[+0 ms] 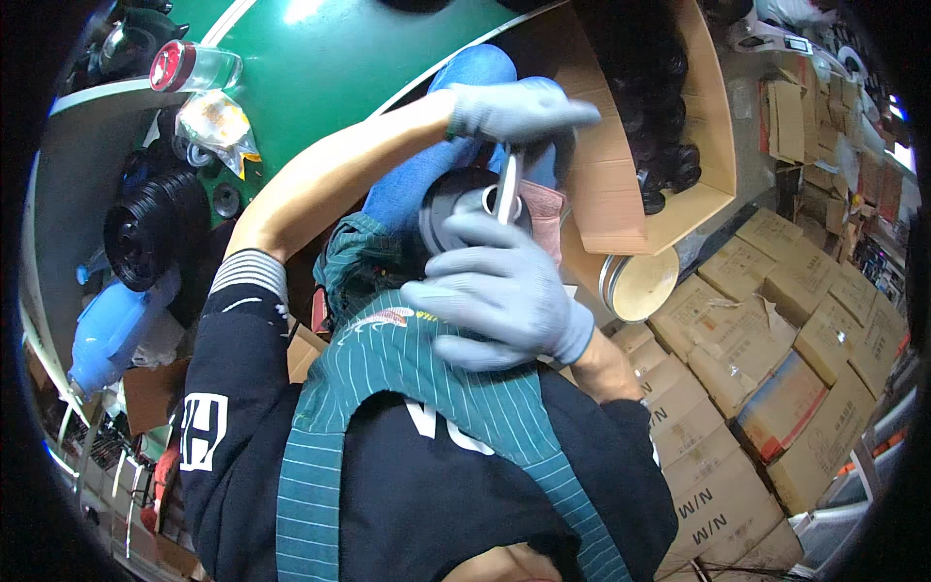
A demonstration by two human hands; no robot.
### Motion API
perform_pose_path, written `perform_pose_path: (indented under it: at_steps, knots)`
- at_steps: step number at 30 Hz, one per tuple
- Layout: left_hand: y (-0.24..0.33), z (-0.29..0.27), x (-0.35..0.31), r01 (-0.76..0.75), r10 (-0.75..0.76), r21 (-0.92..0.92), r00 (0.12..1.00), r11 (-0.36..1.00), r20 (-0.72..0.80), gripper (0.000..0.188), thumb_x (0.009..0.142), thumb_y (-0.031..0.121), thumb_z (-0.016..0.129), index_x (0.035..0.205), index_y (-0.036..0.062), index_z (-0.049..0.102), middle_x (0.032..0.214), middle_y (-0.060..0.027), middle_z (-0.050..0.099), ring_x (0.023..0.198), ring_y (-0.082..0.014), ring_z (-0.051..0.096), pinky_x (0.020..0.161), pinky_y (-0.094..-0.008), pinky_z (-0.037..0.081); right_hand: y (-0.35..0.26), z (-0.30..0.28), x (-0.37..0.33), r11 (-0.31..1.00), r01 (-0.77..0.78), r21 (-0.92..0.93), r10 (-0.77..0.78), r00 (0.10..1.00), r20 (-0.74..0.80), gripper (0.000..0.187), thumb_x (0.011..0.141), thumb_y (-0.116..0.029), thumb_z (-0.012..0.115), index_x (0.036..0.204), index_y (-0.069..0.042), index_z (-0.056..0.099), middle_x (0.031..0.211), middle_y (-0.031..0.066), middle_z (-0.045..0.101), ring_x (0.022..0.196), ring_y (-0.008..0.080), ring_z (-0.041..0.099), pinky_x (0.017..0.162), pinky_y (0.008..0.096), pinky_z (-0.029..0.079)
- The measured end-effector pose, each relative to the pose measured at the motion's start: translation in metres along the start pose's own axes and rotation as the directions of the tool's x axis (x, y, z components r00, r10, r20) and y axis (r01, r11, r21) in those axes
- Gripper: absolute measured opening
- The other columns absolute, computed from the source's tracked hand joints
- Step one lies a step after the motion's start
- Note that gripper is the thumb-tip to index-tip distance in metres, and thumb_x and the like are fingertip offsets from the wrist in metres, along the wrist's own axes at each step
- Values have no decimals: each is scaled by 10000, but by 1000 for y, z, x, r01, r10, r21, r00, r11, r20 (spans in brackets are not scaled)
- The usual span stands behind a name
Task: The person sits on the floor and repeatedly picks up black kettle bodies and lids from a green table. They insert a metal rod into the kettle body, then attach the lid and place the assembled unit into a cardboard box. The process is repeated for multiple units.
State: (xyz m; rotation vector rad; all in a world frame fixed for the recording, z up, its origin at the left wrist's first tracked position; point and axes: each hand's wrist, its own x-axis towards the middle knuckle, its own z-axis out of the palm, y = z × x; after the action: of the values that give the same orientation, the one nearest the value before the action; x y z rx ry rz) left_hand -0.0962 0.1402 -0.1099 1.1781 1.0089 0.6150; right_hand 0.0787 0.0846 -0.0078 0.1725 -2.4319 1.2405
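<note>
Both my hands wear grey gloves and are smeared by motion. My left hand is closed around the upper end of a flat, light metal tool over my lap, one digit pointing right. Below it, my right hand bends its index finger over the tool's lower end. Its other fingers are spread, and its thumb is hidden. Under the tool, between my knees, sits a black round part with a pale metal ring at its middle. A pink cloth lies beside it. Which kind of tool this is, I cannot tell.
An open cardboard box with several black parts stands right of my knees. Beyond it are stacked cartons and a round tub. At the left are a green table, a red-lidded jar and stacked black discs.
</note>
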Motion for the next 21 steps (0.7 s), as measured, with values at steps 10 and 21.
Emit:
perform_pose_path:
  at_steps: [10, 21]
  knots:
    - [-94, -44, -205, 111, -349, -374, 664, 921, -661, 678, 1131, 609, 387, 1211, 84, 809, 764, 51, 617, 575, -12, 424, 508, -206, 298, 7, 3, -105, 622, -777, 95, 780, 606, -154, 1076, 847, -477, 887, 1664, -21, 356, 1658, 248, 440, 1561, 384, 414, 1287, 470, 327]
    - [-180, 7, -196, -106, -13, -26, 128, 994, -992, 507, 1130, 158, 591, 1614, 49, 486, 1164, -27, 686, 848, -60, 578, 725, -232, 499, 18, 37, -110, 760, -645, 82, 644, 732, -221, 1019, 741, -471, 947, 1598, -110, 531, 1739, 248, 317, 1597, 396, 358, 1292, 507, 320]
